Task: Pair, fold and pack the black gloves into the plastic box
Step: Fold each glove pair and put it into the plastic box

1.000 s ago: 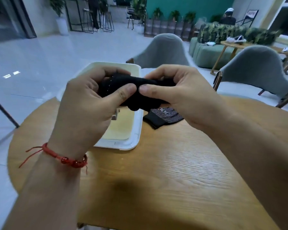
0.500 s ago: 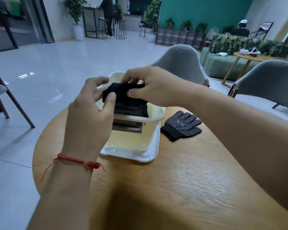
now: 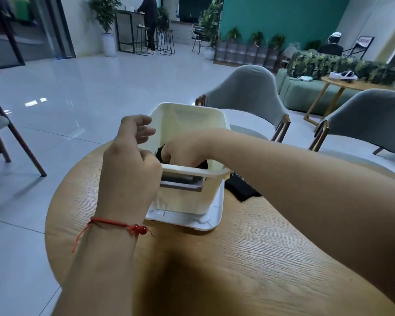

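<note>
A white plastic box (image 3: 187, 111) stands on its white lid (image 3: 193, 221) on the round wooden table (image 3: 237, 258). My right hand (image 3: 183, 151) reaches down inside the box, closed on the folded black gloves (image 3: 160, 153); only small black edges show around my fingers. My left hand (image 3: 130, 163) hovers at the box's near left corner, fingers loosely curled and apart, holding nothing. Whether it touches the rim I cannot tell. A loose black dotted glove (image 3: 242, 189) lies on the table right of the box, partly hidden under my right forearm.
Two grey chairs (image 3: 246, 92) (image 3: 369, 117) stand beyond the table's far edge. Another chair (image 3: 0, 124) is on the left over the tiled floor. The box has a grey handle (image 3: 180, 182) on its near wall.
The folded gloves went from above the box rim down into the box with my right hand. My left hand let go of them and drew back to the box's left corner.
</note>
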